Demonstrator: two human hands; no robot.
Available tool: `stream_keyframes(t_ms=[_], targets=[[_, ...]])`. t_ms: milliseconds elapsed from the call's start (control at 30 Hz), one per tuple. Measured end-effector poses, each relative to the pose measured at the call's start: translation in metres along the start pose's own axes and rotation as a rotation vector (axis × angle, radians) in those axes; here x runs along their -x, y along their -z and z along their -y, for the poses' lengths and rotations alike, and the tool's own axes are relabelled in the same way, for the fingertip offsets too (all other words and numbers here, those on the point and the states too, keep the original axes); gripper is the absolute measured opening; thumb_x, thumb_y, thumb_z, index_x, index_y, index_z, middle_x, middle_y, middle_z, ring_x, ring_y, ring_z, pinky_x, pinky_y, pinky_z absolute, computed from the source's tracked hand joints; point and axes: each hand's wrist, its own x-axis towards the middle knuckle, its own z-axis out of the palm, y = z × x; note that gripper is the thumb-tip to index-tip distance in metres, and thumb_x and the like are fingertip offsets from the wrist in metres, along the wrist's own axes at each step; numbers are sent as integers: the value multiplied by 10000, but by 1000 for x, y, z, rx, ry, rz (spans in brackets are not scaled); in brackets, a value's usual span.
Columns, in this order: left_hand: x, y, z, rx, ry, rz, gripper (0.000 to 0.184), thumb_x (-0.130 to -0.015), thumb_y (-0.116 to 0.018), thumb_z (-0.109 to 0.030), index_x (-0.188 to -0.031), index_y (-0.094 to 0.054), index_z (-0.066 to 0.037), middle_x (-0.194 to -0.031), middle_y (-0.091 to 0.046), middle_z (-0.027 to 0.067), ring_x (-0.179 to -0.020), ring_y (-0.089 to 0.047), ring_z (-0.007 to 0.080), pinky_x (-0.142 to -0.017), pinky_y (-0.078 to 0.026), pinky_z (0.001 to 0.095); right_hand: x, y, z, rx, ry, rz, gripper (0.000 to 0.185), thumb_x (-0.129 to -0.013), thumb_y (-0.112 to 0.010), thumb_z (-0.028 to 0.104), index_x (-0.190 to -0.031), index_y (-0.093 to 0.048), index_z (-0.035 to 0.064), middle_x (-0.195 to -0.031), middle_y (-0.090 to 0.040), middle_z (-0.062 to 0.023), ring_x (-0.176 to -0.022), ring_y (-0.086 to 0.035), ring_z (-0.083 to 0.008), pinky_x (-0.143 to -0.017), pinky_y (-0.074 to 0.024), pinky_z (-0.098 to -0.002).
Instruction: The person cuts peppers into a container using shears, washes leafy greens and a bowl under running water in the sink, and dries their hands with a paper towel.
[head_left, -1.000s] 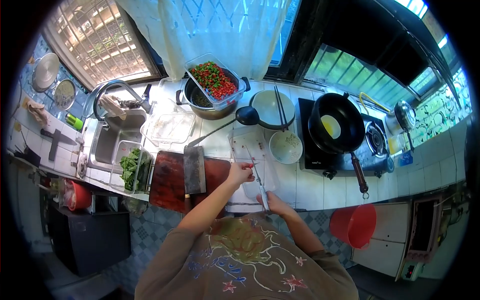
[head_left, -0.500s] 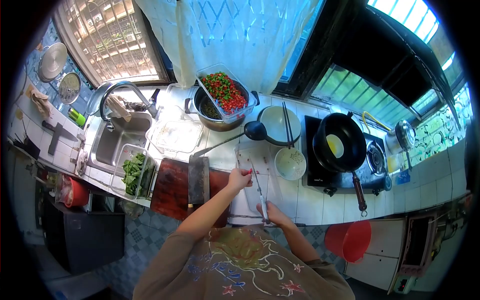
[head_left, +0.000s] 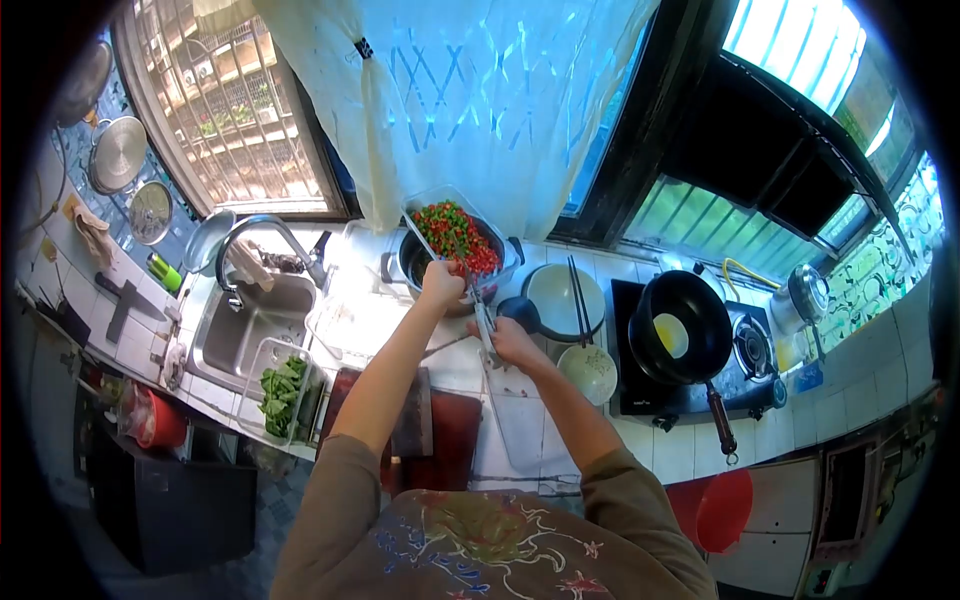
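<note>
My right hand (head_left: 517,343) is closed round the white handles of a pair of scissors (head_left: 484,325), whose blades point up over the near edge of a clear plastic container (head_left: 512,250). That container is tilted on the rim of a steel pot (head_left: 390,268) and holds chopped red and green chilies (head_left: 462,238). Over its near left side, my left hand (head_left: 442,286) pinches a small red chili, mostly hidden by the fingers, close to the blades. A black ladle (head_left: 520,313) lies by my right hand, partly covered by it.
Left of me are a sink (head_left: 215,350), a box of green leaves (head_left: 285,395), and a cleaver (head_left: 412,420) on a dark red board (head_left: 455,430). On the right stand a plate (head_left: 562,290) with chopsticks (head_left: 580,300), a bowl (head_left: 588,375), and a wok (head_left: 690,335) on the stove.
Both hands have moved forward from above the white counter to the chili container, bringing the scissors and the red chili along. The view has shifted slightly.
</note>
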Motion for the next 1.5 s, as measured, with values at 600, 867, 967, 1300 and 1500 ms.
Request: stream_keyframes(t_ms=[600, 867, 967, 1300, 1500], targets=[[-2, -4, -2, 0, 55, -105, 121, -771, -498, 15, -731, -612, 30, -632, -577, 64, -517, -560, 131, -463, -478, 249, -7, -5, -14, -90, -46, 65, 382, -768, -598, 387, -795, -595, 6, -665, -545, -87, -638, -496, -149, -603, -404, -325], [-1, 3, -4, 3, 44, -117, 94, -744, -508, 38, -745, -602, 50, -641, -573, 78, -526, -579, 163, -478, -499, 254, -15, -5, -23, -142, -229, 135, 389, -768, -591, 384, -765, -584, -5, -655, -525, -60, -651, -476, -122, -599, -397, -305], [-8, 3, 1, -67, 36, -169, 96, -678, -545, 20, -700, -638, 32, -639, -603, 84, -533, -584, 162, -477, -508, 281, -23, -12, -38, -53, 122, 63, 565, -739, -565, 509, -831, -595, -47, -689, -588, -162, -639, -606, -244, -555, -466, -336], [-8, 1, 4, -103, 9, -167, 118, -695, -559, -23, -750, -656, 13, -602, -602, 97, -495, -578, 153, -480, -459, 268, -21, -6, -35, -94, -112, 91, 429, -767, -579, 431, -810, -588, 5, -685, -547, -75, -664, -509, -152, -598, -415, -295], [8, -1, -20, -216, 39, -167, 102, -710, -607, -88, -740, -658, -5, -582, -606, 89, -492, -585, 138, -500, -465, 256, -18, -3, -33, -106, -65, 50, 614, -724, -560, 549, -830, -587, -55, -666, -579, -158, -594, -590, -228, -528, -456, -332]])
